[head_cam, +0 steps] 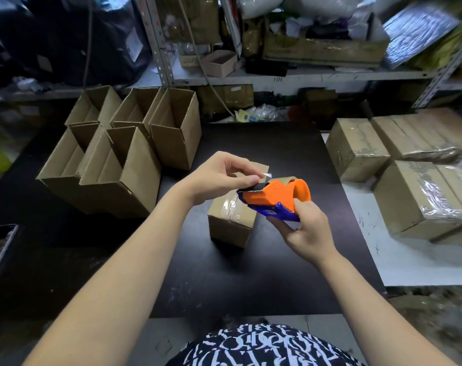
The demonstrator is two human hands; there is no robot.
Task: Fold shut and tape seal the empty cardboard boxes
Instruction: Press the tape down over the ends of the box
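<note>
- Head view: small cardboard box (pixel 231 223) stands at mid-table (pixel 251 273), directly under both hands. A glossy strip of tape already lies along its top face.
- Right hand (pixel 306 225): fingers curled round the blue grip of the orange tape dispenser (pixel 277 196), clamped on it. It is held above the box, mouth turned toward the left hand, presumably to present the cutter edge.
- Left hand (pixel 216 178): thumb and forefinger closed in a pinch on the loose tape end (pixel 264 177) at the dispenser's mouth; the other fingers are loosely bent. Judgement: freeing or drawing out the end so that a fresh strip can be laid.
- A cardboard edge shows beyond the left fingers; cannot tell whether it is a raised flap or the far end of the box top.
- Open boxes (pixel 124 154), flaps up, are grouped on the left, near at hand, likely the queue.
- Taped boxes (pixel 356 149) are stacked on the right, well apart from the open ones, likely the finished lot.
- Risk noted: the tape end may fold back and stick to itself or to the fingers.
</note>
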